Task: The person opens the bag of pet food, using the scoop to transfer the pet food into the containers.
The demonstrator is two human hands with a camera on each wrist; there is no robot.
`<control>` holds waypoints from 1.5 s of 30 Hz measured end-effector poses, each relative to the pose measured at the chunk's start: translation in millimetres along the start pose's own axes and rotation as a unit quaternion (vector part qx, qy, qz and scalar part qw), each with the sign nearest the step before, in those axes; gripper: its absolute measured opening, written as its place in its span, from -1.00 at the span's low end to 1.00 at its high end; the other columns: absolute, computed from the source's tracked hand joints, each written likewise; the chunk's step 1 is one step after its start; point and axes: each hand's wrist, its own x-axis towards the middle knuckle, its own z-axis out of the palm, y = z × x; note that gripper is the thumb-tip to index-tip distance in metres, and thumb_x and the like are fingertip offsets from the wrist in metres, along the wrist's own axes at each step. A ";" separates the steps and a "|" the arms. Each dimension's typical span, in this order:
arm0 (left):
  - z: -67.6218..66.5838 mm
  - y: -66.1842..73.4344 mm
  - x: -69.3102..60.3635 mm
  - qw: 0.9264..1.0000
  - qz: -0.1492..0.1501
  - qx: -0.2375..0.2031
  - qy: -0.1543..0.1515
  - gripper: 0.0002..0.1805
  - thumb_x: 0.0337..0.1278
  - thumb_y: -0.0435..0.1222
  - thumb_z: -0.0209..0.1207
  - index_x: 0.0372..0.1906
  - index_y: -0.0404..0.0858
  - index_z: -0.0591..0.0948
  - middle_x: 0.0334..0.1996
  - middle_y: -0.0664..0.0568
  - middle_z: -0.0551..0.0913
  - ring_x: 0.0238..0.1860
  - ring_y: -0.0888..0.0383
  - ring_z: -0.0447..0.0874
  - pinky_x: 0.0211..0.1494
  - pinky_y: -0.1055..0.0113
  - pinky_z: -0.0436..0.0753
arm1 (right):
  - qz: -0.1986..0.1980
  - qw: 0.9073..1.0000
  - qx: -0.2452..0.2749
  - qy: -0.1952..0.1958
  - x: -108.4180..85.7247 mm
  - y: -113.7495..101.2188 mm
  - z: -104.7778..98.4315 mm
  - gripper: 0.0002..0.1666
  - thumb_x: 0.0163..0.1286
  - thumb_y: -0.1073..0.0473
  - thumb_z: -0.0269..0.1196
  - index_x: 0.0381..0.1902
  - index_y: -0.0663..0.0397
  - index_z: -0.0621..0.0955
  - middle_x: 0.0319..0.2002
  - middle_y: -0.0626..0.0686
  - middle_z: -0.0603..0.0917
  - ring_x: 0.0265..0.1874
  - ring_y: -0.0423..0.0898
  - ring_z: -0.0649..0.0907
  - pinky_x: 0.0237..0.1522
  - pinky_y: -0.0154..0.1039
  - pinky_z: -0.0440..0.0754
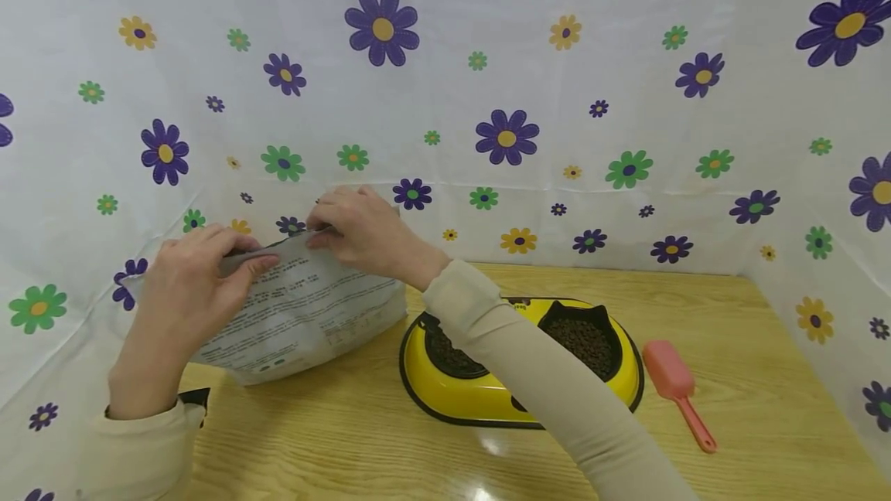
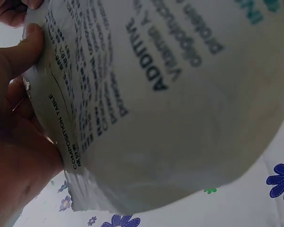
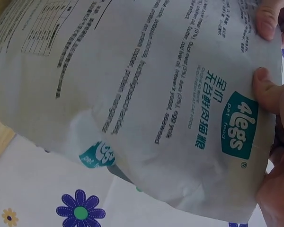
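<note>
A pale grey bag of cat food (image 1: 306,308), printed with text and a teal logo, stands at the left of the table in the head view. Its top edge is pinched by both hands. The left hand (image 1: 191,284) grips the near left part of that edge, thumb on the printed face. Farther along it, the right hand (image 1: 365,230) pinches the rim between thumb and fingers. Printing on the bag (image 2: 180,127) fills the left wrist view. In the right wrist view the right thumb presses the bag (image 3: 180,94) near its logo. The bag's inside is hidden.
Right of the bag sits a yellow double pet bowl (image 1: 473,404) with brown kibble (image 1: 581,342) in both black cups, partly behind the right forearm. A pink scoop (image 1: 671,373) lies beside it on the wooden table (image 1: 334,439). Flowered white cloth (image 1: 445,99) surrounds the table.
</note>
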 end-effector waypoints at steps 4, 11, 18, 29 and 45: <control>0.0 -1.1 -0.7 1.000 0.009 0.007 -0.003 -0.83 -0.05 -0.42 0.52 -0.35 -0.34 0.73 -0.47 -0.07 0.71 -0.46 0.05 0.57 -0.28 0.31 0.38 | -0.008 1.000 0.006 0.007 0.4 -1.2 2.5 -0.84 0.44 0.06 0.33 -0.14 -0.03 0.75 -0.17 -0.11 0.77 -0.11 -0.17 0.65 0.03 -0.28 0.49; 1.9 6.0 -2.2 1.000 -0.009 -0.004 -0.004 -0.83 0.07 -0.40 0.45 -0.21 -0.30 0.74 -0.27 -0.13 0.76 -0.23 -0.09 0.67 -0.21 -0.01 0.44 | -0.027 1.000 -0.009 -0.004 4.6 -9.5 6.7 -0.75 0.46 0.01 0.34 -0.02 -0.03 0.73 -0.10 -0.10 0.77 -0.10 -0.18 0.66 -0.02 -0.32 0.51; 10.0 10.7 4.5 1.000 0.008 -0.009 -0.008 -0.91 0.14 -0.45 0.39 -0.28 -0.40 0.70 -0.28 -0.21 0.73 -0.24 -0.13 0.66 -0.16 -0.04 0.49 | -0.027 1.000 -0.006 0.004 6.2 -15.4 7.9 -0.84 0.50 0.11 0.29 -0.06 -0.02 0.74 -0.14 -0.09 0.76 -0.14 -0.17 0.65 -0.09 -0.33 0.49; 10.8 7.4 3.4 1.000 0.010 0.004 -0.024 -0.87 0.16 -0.42 0.39 -0.26 -0.42 0.68 -0.29 -0.24 0.72 -0.25 -0.16 0.65 -0.11 -0.07 0.52 | -0.065 0.997 0.012 0.030 2.9 -12.2 12.0 -0.84 0.47 0.19 0.30 -0.11 0.12 0.75 -0.21 -0.01 0.75 -0.24 -0.16 0.63 -0.12 -0.53 0.49; 1.9 -2.5 -2.8 0.997 0.066 -0.046 0.006 -0.84 -0.11 -0.57 0.47 -0.37 -0.44 0.71 -0.48 -0.11 0.65 -0.39 0.15 0.42 -0.28 0.47 0.34 | -0.070 0.996 -0.045 -0.009 4.7 -13.1 7.9 -0.83 0.52 0.15 0.23 -0.12 0.11 0.69 -0.18 -0.02 0.70 -0.15 -0.11 0.60 -0.04 -0.43 0.54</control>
